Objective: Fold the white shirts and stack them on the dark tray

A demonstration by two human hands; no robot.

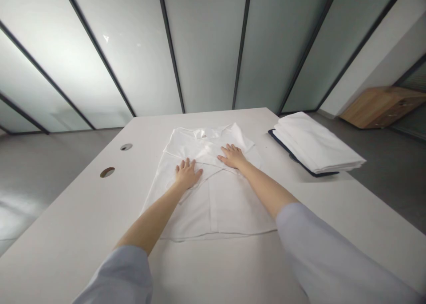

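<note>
A white shirt [229, 206] lies spread on the table, its collar end away from me and its hem towards me. Its sleeves are laid across the body. My left hand [187, 174] rests palm down on the left part of the shirt, fingers spread. On the upper right part lies my right hand [232, 156], also flat with its fingers apart. Both hands touch the cloth and hold nothing. My forearms cover parts of the shirt's sides.
The white table [100, 224] has two round holes on the left, one with a grey cable grommet [126, 147]. At the right edge a stack of folded white cloth [316, 140] sits on a dark flat board [296, 159]. Frosted glass panels [206, 46] stand behind; a wooden cabinet [379, 104] is far right.
</note>
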